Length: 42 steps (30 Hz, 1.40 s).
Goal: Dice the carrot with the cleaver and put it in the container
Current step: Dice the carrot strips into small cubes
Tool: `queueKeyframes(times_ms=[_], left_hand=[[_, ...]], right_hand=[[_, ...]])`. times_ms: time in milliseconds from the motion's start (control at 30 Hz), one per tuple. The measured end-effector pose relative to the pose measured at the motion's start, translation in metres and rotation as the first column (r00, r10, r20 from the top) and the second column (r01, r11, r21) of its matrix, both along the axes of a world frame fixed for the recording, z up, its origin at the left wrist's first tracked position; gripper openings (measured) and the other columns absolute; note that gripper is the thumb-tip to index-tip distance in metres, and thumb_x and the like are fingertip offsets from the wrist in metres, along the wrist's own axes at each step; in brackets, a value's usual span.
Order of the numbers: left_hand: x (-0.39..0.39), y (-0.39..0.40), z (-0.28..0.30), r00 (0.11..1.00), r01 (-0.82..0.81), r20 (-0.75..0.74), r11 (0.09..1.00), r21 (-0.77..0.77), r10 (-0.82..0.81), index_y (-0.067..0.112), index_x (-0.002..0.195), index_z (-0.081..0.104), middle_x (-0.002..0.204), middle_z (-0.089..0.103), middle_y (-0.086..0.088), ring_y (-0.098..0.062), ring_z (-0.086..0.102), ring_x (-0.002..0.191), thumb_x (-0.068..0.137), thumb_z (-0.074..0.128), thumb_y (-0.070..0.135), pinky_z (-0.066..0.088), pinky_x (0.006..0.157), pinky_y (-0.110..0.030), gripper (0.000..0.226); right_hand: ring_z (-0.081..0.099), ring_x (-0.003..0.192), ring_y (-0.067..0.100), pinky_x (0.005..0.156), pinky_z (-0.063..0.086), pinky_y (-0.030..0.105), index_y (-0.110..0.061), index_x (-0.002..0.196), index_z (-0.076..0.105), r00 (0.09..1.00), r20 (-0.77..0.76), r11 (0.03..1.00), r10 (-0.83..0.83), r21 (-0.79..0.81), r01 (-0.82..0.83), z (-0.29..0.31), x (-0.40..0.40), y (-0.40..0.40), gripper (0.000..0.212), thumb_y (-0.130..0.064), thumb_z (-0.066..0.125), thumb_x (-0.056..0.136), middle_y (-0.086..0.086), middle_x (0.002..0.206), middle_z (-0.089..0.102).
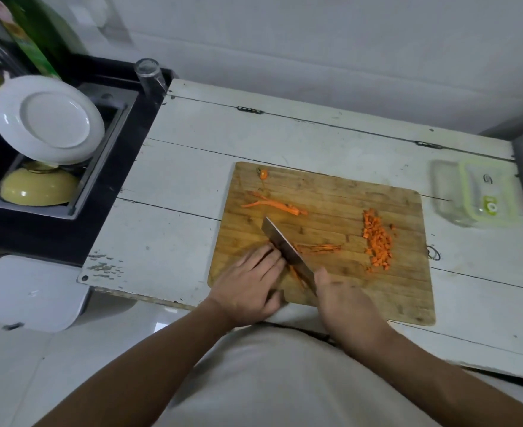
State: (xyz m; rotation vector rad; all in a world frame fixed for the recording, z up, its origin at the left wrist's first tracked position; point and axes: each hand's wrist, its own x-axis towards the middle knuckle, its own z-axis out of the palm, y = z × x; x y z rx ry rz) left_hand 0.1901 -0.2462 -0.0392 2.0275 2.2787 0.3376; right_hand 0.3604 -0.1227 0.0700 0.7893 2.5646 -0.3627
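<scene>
A wooden cutting board lies on the white table. My right hand grips the cleaver by its handle, blade edge down on the board. My left hand presses down on carrot strips just left of the blade; most of that carrot is hidden under the fingers. Thin carrot strips lie right of the blade. A pile of diced carrot sits on the board's right side. Carrot peel and the carrot end lie at the back left. The clear container with a green-rimmed lid stands right of the board.
A sink at the left holds a white plate and a yellow bowl. A clear glass stands at the table's back left corner. A white bin sits on the floor at the lower left. The white table has bare room left of the board.
</scene>
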Motion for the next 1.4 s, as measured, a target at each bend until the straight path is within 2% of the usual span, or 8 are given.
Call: queueKeyframes(times_ms=[100, 267, 533, 900, 1033, 1200, 1267, 1400], left_hand=[[0.002, 0.001, 0.0, 1.0, -0.013, -0.004, 1.0, 0.011, 0.013, 0.01, 0.141, 0.058, 0.148, 0.055, -0.009, -0.027, 0.041, 0.144, 0.087, 0.056, 0.047, 0.04, 0.116, -0.046, 0.066], [0.001, 0.002, 0.001, 0.999, 0.001, 0.039, 1.0, 0.007, -0.001, 0.008, 0.143, 0.055, 0.15, 0.052, -0.009, -0.028, 0.038, 0.146, 0.089, 0.058, 0.046, 0.036, 0.118, -0.046, 0.066], [0.002, -0.001, 0.005, 1.0, -0.012, -0.007, 1.0, 0.022, 0.012, 0.009, 0.135, 0.061, 0.142, 0.058, -0.009, -0.026, 0.044, 0.14, 0.088, 0.056, 0.046, 0.042, 0.113, -0.045, 0.06], [0.019, -0.02, 0.013, 0.931, -0.233, 0.299, 0.971, 0.047, 0.209, 0.009, 0.139, 0.054, 0.144, 0.047, -0.003, -0.018, 0.041, 0.138, 0.092, 0.054, 0.035, 0.037, 0.115, -0.032, 0.054], [0.02, -0.012, 0.016, 0.927, -0.263, 0.285, 0.964, 0.028, 0.245, 0.012, 0.142, 0.053, 0.145, 0.047, -0.001, -0.016, 0.04, 0.137, 0.096, 0.049, 0.038, 0.039, 0.113, -0.035, 0.053], [0.015, -0.01, 0.013, 0.954, -0.22, 0.211, 0.975, 0.021, 0.211, 0.014, 0.146, 0.052, 0.15, 0.045, -0.001, -0.02, 0.036, 0.143, 0.096, 0.048, 0.038, 0.038, 0.115, -0.039, 0.055], [0.014, -0.007, 0.013, 0.962, -0.191, 0.196, 0.982, -0.001, 0.188, 0.015, 0.148, 0.051, 0.153, 0.042, 0.0, -0.019, 0.033, 0.145, 0.097, 0.048, 0.039, 0.035, 0.116, -0.039, 0.056], [0.014, -0.004, 0.022, 0.824, -0.418, 0.463, 0.902, 0.108, 0.327, 0.018, 0.139, 0.06, 0.143, 0.048, 0.004, -0.012, 0.046, 0.13, 0.097, 0.053, 0.03, 0.041, 0.109, -0.03, 0.044]], right_hand=[[0.068, 0.092, 0.032, 0.066, 0.046, 0.04, -0.017, 0.131, 0.026, 1.0, 0.014, 0.999, -0.008, -0.052, 0.009, 0.003, 0.008, -0.003, 0.056, -0.007, 0.061, 0.088, 0.007, 0.102, 0.069], [0.071, 0.088, 0.036, 0.062, 0.045, 0.04, -0.014, 0.135, 0.031, 0.997, -0.065, 0.995, 0.031, 0.095, -0.024, -0.014, -0.048, 0.0, 0.042, -0.003, 0.042, 0.097, 0.011, 0.099, 0.071], [0.063, 0.086, 0.038, 0.062, 0.041, 0.038, -0.019, 0.127, 0.034, 0.984, -0.032, 0.977, -0.175, -0.128, 0.17, -0.004, -0.004, 0.021, 0.025, -0.025, 0.043, 0.104, 0.015, 0.094, 0.065], [0.061, 0.07, 0.033, 0.055, 0.041, 0.04, -0.022, 0.124, 0.036, 0.979, -0.176, 0.989, -0.104, -0.124, 0.083, 0.017, 0.001, 0.009, 0.019, -0.03, 0.037, 0.106, 0.006, 0.079, 0.061], [0.06, 0.067, 0.033, 0.049, 0.036, 0.037, -0.017, 0.116, 0.045, 0.934, -0.266, 0.969, -0.237, -0.136, 0.207, 0.01, -0.001, 0.013, 0.015, -0.025, 0.043, 0.104, 0.005, 0.072, 0.059], [0.064, 0.054, 0.025, 0.052, 0.054, 0.046, -0.02, 0.095, 0.049, 0.823, -0.266, 0.843, -0.501, -0.366, 0.395, 0.009, -0.001, 0.031, 0.007, -0.022, 0.052, 0.101, 0.007, 0.068, 0.063], [0.061, 0.047, 0.02, 0.044, 0.048, 0.035, -0.022, 0.099, 0.052, 0.783, -0.242, 0.771, -0.573, -0.484, 0.415, 0.013, -0.003, 0.037, 0.006, -0.017, 0.052, 0.101, 0.005, 0.064, 0.062], [0.047, 0.042, 0.025, 0.043, 0.035, 0.03, -0.029, 0.105, 0.054, 0.704, -0.144, 0.57, -0.696, -0.706, 0.419, 0.023, 0.0, 0.045, 0.016, -0.014, 0.052, 0.1, 0.018, 0.053, 0.055]])
